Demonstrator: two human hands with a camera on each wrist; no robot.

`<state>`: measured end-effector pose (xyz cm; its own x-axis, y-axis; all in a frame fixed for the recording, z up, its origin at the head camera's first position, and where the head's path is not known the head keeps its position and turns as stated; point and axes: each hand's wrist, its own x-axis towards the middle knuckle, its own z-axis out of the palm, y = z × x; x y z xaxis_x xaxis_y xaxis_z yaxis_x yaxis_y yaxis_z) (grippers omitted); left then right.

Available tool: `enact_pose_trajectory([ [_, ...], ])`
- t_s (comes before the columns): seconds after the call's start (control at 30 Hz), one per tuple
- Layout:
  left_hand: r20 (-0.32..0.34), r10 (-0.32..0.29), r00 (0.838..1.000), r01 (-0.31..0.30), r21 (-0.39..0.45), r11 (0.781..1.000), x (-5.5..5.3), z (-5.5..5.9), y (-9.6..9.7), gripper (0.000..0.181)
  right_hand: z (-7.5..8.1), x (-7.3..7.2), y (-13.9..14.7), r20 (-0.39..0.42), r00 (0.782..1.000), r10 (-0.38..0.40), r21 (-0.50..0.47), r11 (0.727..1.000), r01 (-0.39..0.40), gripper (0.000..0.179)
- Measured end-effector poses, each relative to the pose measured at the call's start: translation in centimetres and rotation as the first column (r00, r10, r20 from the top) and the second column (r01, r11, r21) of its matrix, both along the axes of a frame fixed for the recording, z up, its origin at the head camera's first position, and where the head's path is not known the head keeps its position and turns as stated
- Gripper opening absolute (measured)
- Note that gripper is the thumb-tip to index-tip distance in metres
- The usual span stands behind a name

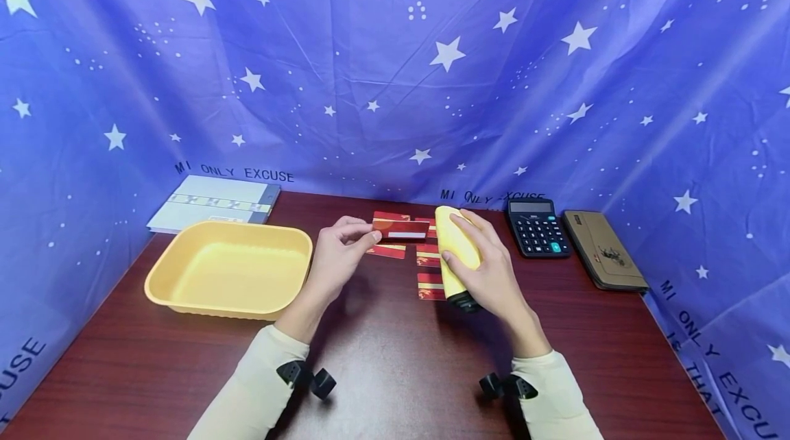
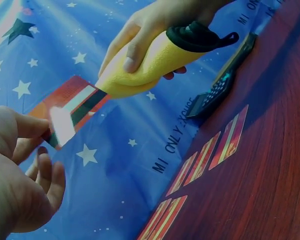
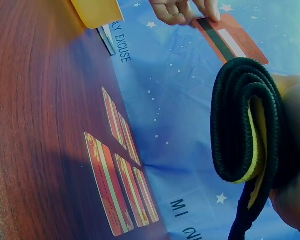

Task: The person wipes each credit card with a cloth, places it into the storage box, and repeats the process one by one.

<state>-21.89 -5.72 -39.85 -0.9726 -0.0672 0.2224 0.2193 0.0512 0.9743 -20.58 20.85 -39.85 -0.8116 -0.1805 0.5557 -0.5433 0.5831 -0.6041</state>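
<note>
Yellow cloth [image 1: 455, 246] gripped in right hand [image 1: 494, 274]; left hand [image 1: 336, 253] pinches red card [image 1: 404, 227]. Looks like wiping step; next stroke likely needs card held steady.

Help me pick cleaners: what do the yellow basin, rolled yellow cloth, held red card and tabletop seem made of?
Yellow basin: probably plastic, satin; smooth moulded walls.
Rolled yellow cloth: likely textile, matte; soft, textured folds.
Held red card: perhaps plastic, glossy; flat, reflecting light.
Tabletop: wood or laminate, polished; reddish grain, soft reflections.
</note>
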Motion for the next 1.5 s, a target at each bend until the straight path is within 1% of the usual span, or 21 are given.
enact_pose_trajectory([
  [0.1, 0.04, -0.019, 0.999, 0.018, 0.019, 1.0, 0.0, -0.1, 0.1, 0.02, 0.1, 0.1, 0.0, 0.004, 1.0, 0.0, 0.0, 1.0, 0.0, 0.065],
  [0.17, 0.074, -0.054, 0.996, 0.049, 0.075, 0.996, 0.0, 0.0, 0.2, 0.021, 0.1, 0.1, 0.1, 0.0, 1.0, -0.006, 0.004, 1.0, 0.006, 0.065],
  [0.23, 0.094, -0.097, 0.991, 0.084, 0.135, 0.987, 0.0, 0.0, 0.2, 0.025, 0.1, 0.1, 0.2, -0.003, 1.0, -0.013, 0.006, 1.0, 0.013, 0.065],
  [0.33, 0.083, -0.162, 0.983, 0.141, 0.22, 0.965, 0.0, 0.1, 0.2, 0.034, 0.2, 0.1, 0.3, -0.008, 1.0, -0.021, 0.008, 1.0, 0.021, 0.065],
  [0.4, 0.056, -0.178, 0.982, 0.161, 0.232, 0.959, 0.0, 0.1, 0.1, 0.04, 0.2, 0.1, 0.3, -0.012, 1.0, -0.022, 0.006, 1.0, 0.022, 0.065],
  [0.5, 0.024, -0.176, 0.984, 0.166, 0.241, 0.956, -0.1, 0.0, 0.0, 0.044, 0.3, 0.1, 0.3, -0.015, 1.0, -0.022, 0.002, 1.0, 0.022, 0.065],
  [0.6, 0.011, -0.163, 0.987, 0.156, 0.237, 0.959, -0.1, 0.0, 0.0, 0.044, 0.4, 0.1, 0.3, -0.019, 1.0, -0.02, -0.004, 1.0, 0.02, 0.065],
  [0.8, 0.025, -0.146, 0.989, 0.137, 0.231, 0.963, -0.1, -0.1, 0.0, 0.043, 0.5, 0.2, -0.1, -0.016, 1.0, -0.004, -0.011, 1.0, 0.004, 0.064],
  [0.93, 0.038, -0.126, 0.991, 0.116, 0.203, 0.972, -0.1, -0.3, 0.2, 0.042, 0.3, 0.3, -0.3, -0.023, 1.0, 0.013, -0.012, 1.0, -0.013, 0.065],
  [1.03, 0.034, -0.115, 0.993, 0.107, 0.185, 0.977, -0.1, -0.4, 0.2, 0.042, 0.2, 0.3, -0.5, -0.03, 0.999, 0.026, -0.01, 1.0, -0.026, 0.064],
  [1.27, 0.027, -0.119, 0.993, 0.112, 0.185, 0.976, -0.1, -0.4, 0.3, 0.043, 0.0, 0.6, -1.1, -0.04, 0.998, 0.044, 0.005, 0.999, -0.044, 0.065],
  [1.5, 0.026, -0.136, 0.99, 0.129, 0.184, 0.974, 0.1, -0.4, 0.7, 0.042, -0.4, 0.7, -1.8, -0.051, 0.997, 0.057, 0.064, 0.997, -0.054, 0.063],
])
